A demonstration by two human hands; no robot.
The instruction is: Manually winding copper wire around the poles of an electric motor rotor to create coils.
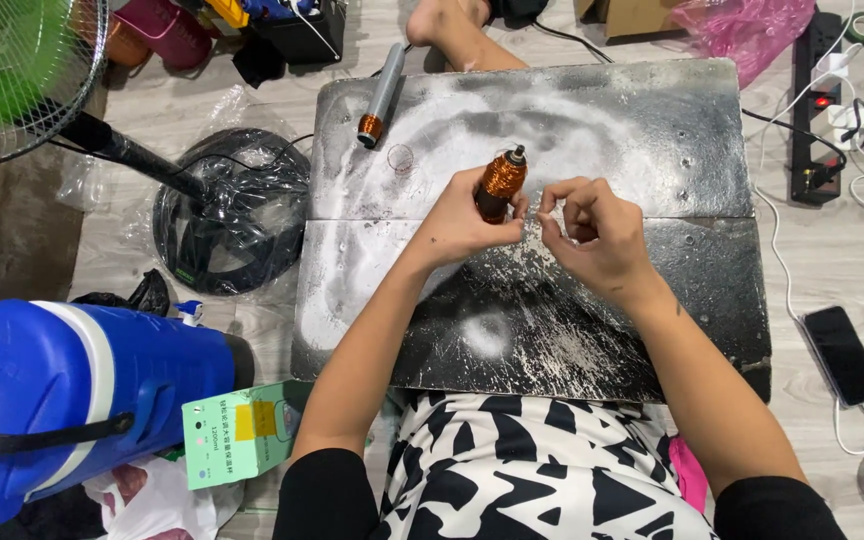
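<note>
My left hand (459,222) grips a small motor rotor wound with copper wire (501,183), held upright with its shaft pointing up. My right hand (592,235) is beside it, fingers pinched together near the coil; what they pinch is too small to tell. Both hands are above a dark, scratched metal plate (652,140) dusted with white powder. A grey metal shaft with a copper-coloured end (380,95) lies on the plate's far left corner. A small clear ring-like piece (400,158) rests on the plate near it.
A fan base wrapped in plastic (232,210) and a fan cage (12,70) stand left. A blue cooler jug (62,390) and a green box (237,432) lie near left. A power strip (820,100), a phone (842,352) and cables are on the right.
</note>
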